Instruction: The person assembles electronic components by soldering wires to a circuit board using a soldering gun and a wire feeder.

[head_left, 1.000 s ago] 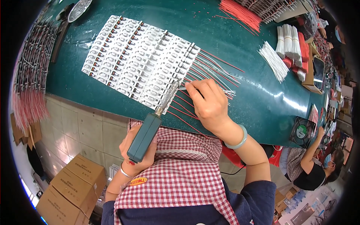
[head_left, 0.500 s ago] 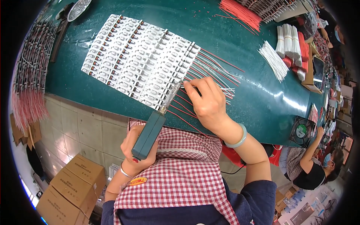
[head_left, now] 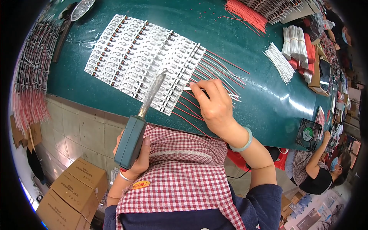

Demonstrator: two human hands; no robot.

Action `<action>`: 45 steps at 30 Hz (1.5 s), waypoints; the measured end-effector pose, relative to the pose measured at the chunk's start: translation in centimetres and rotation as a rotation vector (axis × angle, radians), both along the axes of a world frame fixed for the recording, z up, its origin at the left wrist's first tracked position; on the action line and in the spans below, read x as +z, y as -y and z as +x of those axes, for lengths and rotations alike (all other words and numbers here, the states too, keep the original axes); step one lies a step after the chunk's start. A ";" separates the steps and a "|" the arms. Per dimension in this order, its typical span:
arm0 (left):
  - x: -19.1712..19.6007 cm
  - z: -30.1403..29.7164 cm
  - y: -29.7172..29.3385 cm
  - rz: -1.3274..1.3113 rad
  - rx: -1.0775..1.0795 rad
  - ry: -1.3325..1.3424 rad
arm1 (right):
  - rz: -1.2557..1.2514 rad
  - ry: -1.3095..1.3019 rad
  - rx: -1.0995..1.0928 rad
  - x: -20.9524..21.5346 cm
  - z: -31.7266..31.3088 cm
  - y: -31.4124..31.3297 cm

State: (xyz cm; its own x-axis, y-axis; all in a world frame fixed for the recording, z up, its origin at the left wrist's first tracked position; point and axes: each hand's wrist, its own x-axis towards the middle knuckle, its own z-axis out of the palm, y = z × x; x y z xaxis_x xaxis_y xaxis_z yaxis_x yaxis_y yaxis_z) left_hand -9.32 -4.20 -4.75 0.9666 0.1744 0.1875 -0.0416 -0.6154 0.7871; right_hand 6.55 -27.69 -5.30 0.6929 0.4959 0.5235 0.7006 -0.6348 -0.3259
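My left hand (head_left: 142,158) is wrapped round the dark green handle of a soldering iron (head_left: 131,140). The long metal tip of the iron points up over a white panel of small circuit boards (head_left: 126,53), apart from its right edge. My right hand (head_left: 216,109) is closed in a pinch at that right edge. A white wire (head_left: 187,89) seems to run between its thumb and forefinger, though the fingers partly hide it. Red and white wires (head_left: 224,71) fan out rightward from the panel's edge, some passing under my right hand.
Loose red wires (head_left: 245,15) and white wires (head_left: 279,63) lie on the green table (head_left: 268,103), with bundled wires (head_left: 294,44) beyond. A small black fan (head_left: 308,134) stands at the right. Wired boards (head_left: 34,65) hang at the left, above cardboard boxes (head_left: 73,191). Another person (head_left: 322,168) works at right.
The soldering iron in my left hand has moved left, its tip drawn away from the panel's right edge. My right hand stays almost in place, its fingertips shifted slightly right.
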 end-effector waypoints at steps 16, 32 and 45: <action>1.0 0.1 1.1 -0.052 -0.088 0.001 | 0.057 -0.035 -0.015 -0.4 -1.6 -0.3; 1.8 1.8 1.9 -0.003 -0.139 0.052 | 0.050 -0.035 -0.018 -0.4 -1.5 -0.4; 1.7 1.0 1.6 0.003 -0.116 0.066 | 0.048 -0.032 -0.017 -0.5 -1.6 -0.4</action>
